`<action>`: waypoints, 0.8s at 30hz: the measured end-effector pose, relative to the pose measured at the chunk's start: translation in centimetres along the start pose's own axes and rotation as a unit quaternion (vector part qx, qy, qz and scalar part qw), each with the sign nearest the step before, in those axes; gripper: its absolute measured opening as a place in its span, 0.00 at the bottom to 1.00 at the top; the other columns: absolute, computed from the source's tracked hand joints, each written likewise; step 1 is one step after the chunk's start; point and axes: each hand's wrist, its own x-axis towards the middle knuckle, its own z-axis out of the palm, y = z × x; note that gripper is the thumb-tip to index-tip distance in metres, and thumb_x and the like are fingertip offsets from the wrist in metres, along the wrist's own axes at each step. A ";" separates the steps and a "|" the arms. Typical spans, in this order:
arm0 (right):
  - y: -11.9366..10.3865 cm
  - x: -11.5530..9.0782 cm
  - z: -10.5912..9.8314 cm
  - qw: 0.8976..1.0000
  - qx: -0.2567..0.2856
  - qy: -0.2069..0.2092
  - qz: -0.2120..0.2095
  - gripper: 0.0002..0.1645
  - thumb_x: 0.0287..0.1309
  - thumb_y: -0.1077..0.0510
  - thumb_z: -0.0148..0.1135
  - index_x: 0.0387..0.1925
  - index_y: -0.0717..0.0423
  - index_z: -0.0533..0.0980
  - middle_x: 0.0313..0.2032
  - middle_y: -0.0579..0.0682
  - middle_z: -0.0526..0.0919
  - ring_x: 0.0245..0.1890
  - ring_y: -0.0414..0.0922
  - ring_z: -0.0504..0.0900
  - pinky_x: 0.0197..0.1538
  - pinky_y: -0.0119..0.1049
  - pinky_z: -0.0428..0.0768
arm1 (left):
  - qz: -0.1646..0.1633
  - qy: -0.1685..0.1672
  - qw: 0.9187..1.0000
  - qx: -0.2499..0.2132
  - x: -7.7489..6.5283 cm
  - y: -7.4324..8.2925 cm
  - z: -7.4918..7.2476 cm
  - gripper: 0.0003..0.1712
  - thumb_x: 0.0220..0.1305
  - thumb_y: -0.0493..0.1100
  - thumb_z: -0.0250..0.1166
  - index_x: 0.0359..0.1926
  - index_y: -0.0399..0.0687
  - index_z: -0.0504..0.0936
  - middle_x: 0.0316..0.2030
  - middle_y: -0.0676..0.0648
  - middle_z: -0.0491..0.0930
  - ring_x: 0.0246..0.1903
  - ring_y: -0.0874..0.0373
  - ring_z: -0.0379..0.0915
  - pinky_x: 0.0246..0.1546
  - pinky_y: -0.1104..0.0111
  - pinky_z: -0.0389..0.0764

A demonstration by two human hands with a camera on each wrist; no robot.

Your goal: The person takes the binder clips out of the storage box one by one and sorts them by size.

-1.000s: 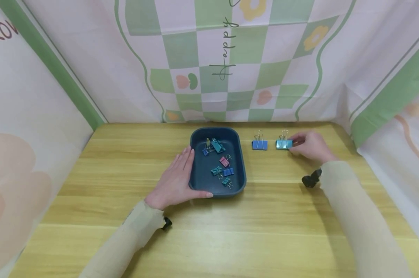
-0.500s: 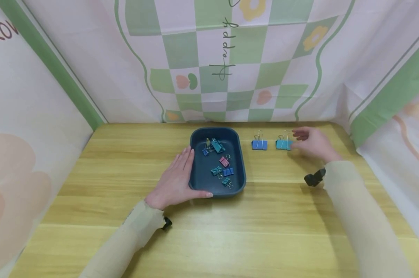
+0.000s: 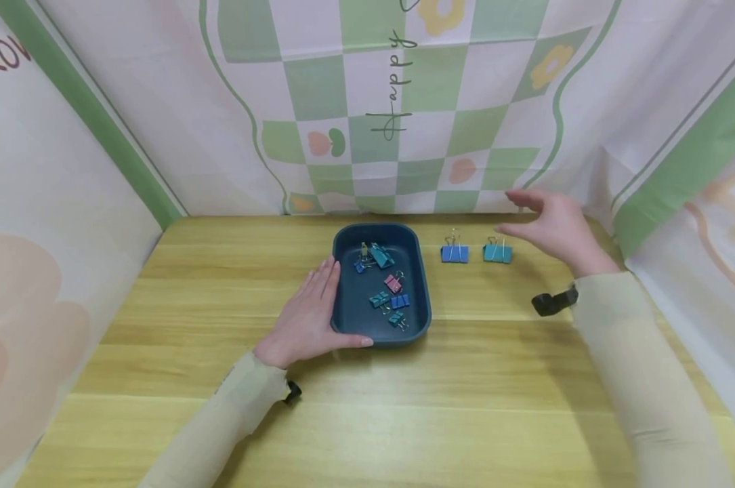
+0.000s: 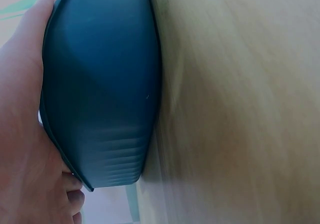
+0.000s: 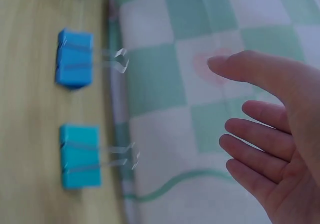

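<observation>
My left hand (image 3: 306, 315) rests along the left side and near corner of a dark blue tray (image 3: 358, 322), fingers straight and thumb at the near edge. In the left wrist view the tray's outer wall (image 4: 100, 74) stands on the table. My right hand (image 3: 559, 227) is raised off the table with nothing in it, thumb and fingers spread apart. Near it, a teal binder clip (image 3: 498, 254) stands on the table with its wire handles up. A blue binder clip (image 3: 454, 254) stands to its left, between it and the tray.
Several smaller binder clips lie in the tray, among them a pink one (image 3: 393, 282), a blue one (image 3: 400, 301) and a larger teal one (image 3: 381, 255). Behind the wooden table (image 3: 465, 407) hangs a green-and-white checked curtain (image 3: 373, 135).
My right hand has let go of the teal clip and moved up, away from it. That clip stays standing beside the blue one. My left hand and the tray have not moved.
</observation>
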 end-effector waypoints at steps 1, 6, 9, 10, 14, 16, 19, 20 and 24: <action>-0.6 0.0 0.0 1.000 0.000 -0.002 0.001 0.50 0.56 0.40 0.76 0.73 0.56 0.68 0.69 0.62 0.70 0.69 0.64 0.66 0.67 0.66 0.64 | 0.001 0.001 1.000 0.000 0.0 0.0 0.0 0.82 0.43 0.93 0.49 0.81 0.38 0.40 0.81 0.41 0.36 0.78 0.53 0.27 0.76 0.59 0.40; -3.1 0.0 0.8 1.000 -0.009 -0.001 -0.014 0.49 0.55 0.38 0.76 0.72 0.54 0.70 0.68 0.62 0.72 0.70 0.64 0.65 0.68 0.66 0.62 | -0.002 -0.001 1.000 0.000 -0.1 0.0 0.0 0.82 0.43 0.93 0.49 0.81 0.40 0.39 0.81 0.42 0.35 0.78 0.54 0.27 0.76 0.60 0.39; -4.2 0.1 1.7 1.000 -0.009 0.002 -0.027 0.49 0.54 0.37 0.76 0.72 0.54 0.71 0.68 0.61 0.72 0.70 0.63 0.66 0.68 0.65 0.63 | -0.003 -0.004 1.000 -0.002 -0.1 0.1 0.0 0.82 0.43 0.93 0.48 0.81 0.40 0.38 0.81 0.42 0.34 0.78 0.55 0.26 0.75 0.61 0.38; -4.6 0.1 2.1 0.999 -0.007 0.002 -0.032 0.49 0.54 0.38 0.77 0.72 0.54 0.71 0.68 0.61 0.73 0.69 0.63 0.66 0.68 0.64 0.63 | -0.004 -0.004 1.000 -0.002 -0.1 0.0 0.0 0.82 0.43 0.93 0.48 0.81 0.40 0.38 0.81 0.42 0.34 0.78 0.55 0.26 0.75 0.61 0.37; -5.6 0.5 4.0 0.998 -0.003 0.009 -0.064 0.47 0.52 0.42 0.79 0.69 0.56 0.73 0.66 0.60 0.75 0.67 0.61 0.70 0.67 0.62 0.67 | -0.003 -0.002 1.000 -0.003 -0.1 0.0 0.0 0.82 0.43 0.93 0.50 0.81 0.39 0.39 0.81 0.41 0.35 0.78 0.54 0.26 0.76 0.60 0.38; -6.0 0.7 5.0 0.997 -0.003 0.011 -0.082 0.45 0.51 0.45 0.80 0.67 0.58 0.74 0.64 0.60 0.77 0.65 0.61 0.72 0.66 0.61 0.68 | -0.004 -0.003 1.000 -0.003 -0.1 0.0 -0.1 0.82 0.43 0.93 0.50 0.81 0.40 0.38 0.81 0.42 0.34 0.78 0.55 0.25 0.76 0.60 0.37; -6.6 0.9 6.4 0.995 -0.001 0.005 -0.097 0.43 0.51 0.47 0.81 0.66 0.58 0.76 0.62 0.59 0.79 0.64 0.59 0.74 0.66 0.58 0.70 | -0.003 -0.003 1.000 -0.002 0.0 -0.1 0.1 0.82 0.42 0.93 0.50 0.81 0.41 0.37 0.81 0.42 0.33 0.78 0.55 0.25 0.76 0.61 0.37; -6.8 0.9 6.8 0.995 -0.001 0.000 -0.098 0.43 0.51 0.47 0.81 0.66 0.58 0.75 0.63 0.59 0.79 0.63 0.59 0.74 0.66 0.58 0.70 | -0.002 -0.002 1.000 -0.002 0.0 -0.2 0.1 0.82 0.42 0.93 0.50 0.81 0.41 0.36 0.81 0.42 0.33 0.78 0.55 0.25 0.76 0.61 0.37; -7.8 0.8 8.3 0.995 -0.002 -0.018 -0.097 0.45 0.51 0.46 0.81 0.68 0.54 0.74 0.65 0.56 0.77 0.43 0.61 0.82 0.63 0.56 0.73 | -0.001 0.002 1.000 -0.003 0.1 -0.3 0.2 0.82 0.42 0.93 0.50 0.81 0.41 0.36 0.81 0.43 0.33 0.78 0.56 0.25 0.76 0.61 0.37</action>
